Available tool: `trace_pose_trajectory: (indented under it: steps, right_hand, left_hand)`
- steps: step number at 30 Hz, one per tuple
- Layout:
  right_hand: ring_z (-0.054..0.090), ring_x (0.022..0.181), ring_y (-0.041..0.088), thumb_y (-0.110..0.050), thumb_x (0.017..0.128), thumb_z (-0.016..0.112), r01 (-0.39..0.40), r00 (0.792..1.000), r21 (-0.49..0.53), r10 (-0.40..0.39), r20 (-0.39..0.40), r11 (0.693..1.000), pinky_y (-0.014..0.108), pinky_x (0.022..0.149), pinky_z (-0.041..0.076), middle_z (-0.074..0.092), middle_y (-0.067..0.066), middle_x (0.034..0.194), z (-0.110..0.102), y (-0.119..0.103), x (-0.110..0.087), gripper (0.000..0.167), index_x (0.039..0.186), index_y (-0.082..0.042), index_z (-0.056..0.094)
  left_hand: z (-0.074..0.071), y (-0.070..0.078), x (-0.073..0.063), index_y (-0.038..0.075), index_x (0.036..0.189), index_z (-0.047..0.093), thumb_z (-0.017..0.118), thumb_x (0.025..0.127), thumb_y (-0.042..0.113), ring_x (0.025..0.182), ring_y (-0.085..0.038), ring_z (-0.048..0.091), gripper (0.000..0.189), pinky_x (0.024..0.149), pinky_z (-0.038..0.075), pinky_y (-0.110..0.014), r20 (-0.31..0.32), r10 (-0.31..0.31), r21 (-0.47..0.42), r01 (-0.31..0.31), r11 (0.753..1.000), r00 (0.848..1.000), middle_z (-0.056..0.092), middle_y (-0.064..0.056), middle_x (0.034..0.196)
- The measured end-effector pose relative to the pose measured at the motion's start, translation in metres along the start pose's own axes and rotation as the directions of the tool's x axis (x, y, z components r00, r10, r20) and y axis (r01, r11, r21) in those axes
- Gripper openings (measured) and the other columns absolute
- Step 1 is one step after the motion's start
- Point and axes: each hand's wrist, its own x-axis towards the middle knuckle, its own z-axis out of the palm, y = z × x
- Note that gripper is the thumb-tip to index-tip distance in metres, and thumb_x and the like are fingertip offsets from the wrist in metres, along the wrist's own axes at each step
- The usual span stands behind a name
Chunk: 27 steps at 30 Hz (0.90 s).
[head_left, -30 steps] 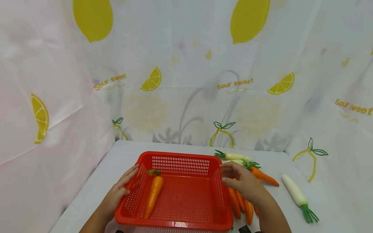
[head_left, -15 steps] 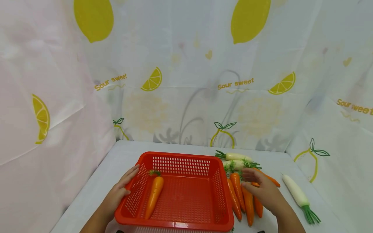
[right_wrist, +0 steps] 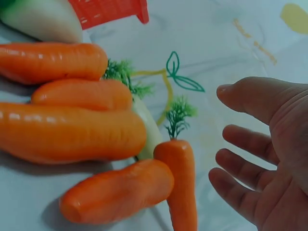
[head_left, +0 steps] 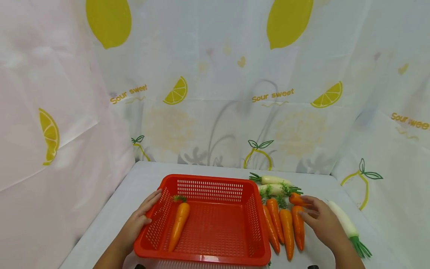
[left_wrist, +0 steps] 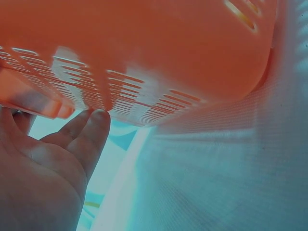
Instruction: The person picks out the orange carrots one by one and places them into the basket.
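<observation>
Beside carrots (head_left: 287, 231), right hand (head_left: 324, 221) shifted farther from red basket (head_left: 201, 257), fingers loose, empty; left hand (head_left: 133, 227), fingers straight, touching basket.

Four side-by-side carrots (head_left: 286, 232) and the near side wall of a red basket (head_left: 208, 257) stand between the right hand (head_left: 324, 224) and open basket floor beside a lone carrot (head_left: 179, 226). Bare table (head_left: 115, 209) stretches left of the left hand (head_left: 136, 220).

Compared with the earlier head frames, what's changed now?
The right hand moved rightward, from the red basket's right rim to the right end of the carrot row; no grasp or release visible. The left hand and the carrot inside the basket stayed put.
</observation>
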Motion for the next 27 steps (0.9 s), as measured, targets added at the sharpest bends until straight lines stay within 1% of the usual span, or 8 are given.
trace_pose_trajectory:
  steps: [3, 6, 10, 17, 23, 27]
  right_hand:
    - [0.061, 0.125, 0.051, -0.028, 0.103, 0.066, -0.028, 1.0, -0.055, 0.027, -0.013, 0.998, 0.059, 0.095, 0.056, 0.053, 0.029, 0.148, -0.004, 0.004, 0.001, 0.058, 0.151, -0.001, 0.048]
    - [0.057, 0.127, 0.052, -0.028, 0.102, 0.066, -0.029, 0.999, -0.114, 0.025, -0.038, 0.993, 0.064, 0.098, 0.052, 0.053, 0.031, 0.146, -0.005, 0.008, 0.001, 0.057, 0.148, 0.001, 0.05]
    - [0.051, 0.131, 0.052, -0.027, 0.101, 0.067, -0.024, 0.998, -0.152, 0.015, -0.057, 0.988, 0.07, 0.1, 0.046, 0.053, 0.032, 0.145, -0.005, 0.015, 0.004, 0.054, 0.145, 0.001, 0.054]
    - [0.047, 0.134, 0.052, -0.028, 0.1, 0.068, -0.021, 0.999, -0.161, 0.015, -0.039, 0.987, 0.073, 0.103, 0.042, 0.052, 0.032, 0.146, -0.004, 0.031, 0.013, 0.052, 0.144, -0.002, 0.056]
    - [0.047, 0.132, 0.053, -0.025, 0.099, 0.071, 0.009, 0.999, -0.162, -0.015, -0.039, 0.987, 0.074, 0.102, 0.04, 0.055, 0.032, 0.142, -0.004, 0.044, 0.021, 0.049, 0.141, -0.002, 0.059]
    - [0.048, 0.131, 0.052, -0.02, 0.098, 0.071, 0.056, 0.996, -0.144, -0.064, -0.057, 0.988, 0.073, 0.102, 0.04, 0.058, 0.031, 0.139, -0.003, 0.051, 0.023, 0.043, 0.136, -0.002, 0.063]
  left_hand:
    - [0.0, -0.001, 0.001, 0.009, 0.165, 0.031, 0.034, 0.087, -0.009, 0.14, 0.02, 0.026, 0.08, 0.104, 0.042, -0.015, 0.006, -0.001, -0.012, 0.001, 1.0, 1.0, 0.01, -0.006, 0.176]
    - [0.0, -0.001, 0.001, 0.009, 0.165, 0.03, 0.035, 0.087, -0.008, 0.14, 0.02, 0.027, 0.08, 0.104, 0.043, -0.015, 0.009, 0.001, -0.017, -0.001, 1.0, 1.0, 0.009, -0.006, 0.176]
    - [-0.001, -0.002, 0.001, 0.008, 0.165, 0.03, 0.034, 0.087, -0.009, 0.141, 0.019, 0.027, 0.08, 0.104, 0.043, -0.016, 0.018, 0.015, -0.014, -0.015, 1.0, 1.0, 0.008, -0.007, 0.176]
    - [-0.001, 0.001, 0.0, 0.009, 0.165, 0.029, 0.034, 0.088, -0.008, 0.14, 0.018, 0.028, 0.08, 0.102, 0.046, -0.017, 0.016, -0.002, -0.018, 0.002, 1.0, 1.0, 0.007, -0.007, 0.176]
    - [0.0, 0.0, -0.001, 0.009, 0.165, 0.03, 0.034, 0.088, -0.008, 0.14, 0.019, 0.027, 0.08, 0.103, 0.044, -0.016, 0.014, -0.005, -0.018, 0.005, 1.0, 1.0, 0.007, -0.007, 0.176]
    - [0.0, 0.001, 0.0, 0.01, 0.165, 0.03, 0.034, 0.088, -0.008, 0.14, 0.018, 0.028, 0.079, 0.103, 0.045, -0.017, 0.012, -0.011, -0.025, 0.011, 1.0, 1.0, 0.008, -0.005, 0.176]
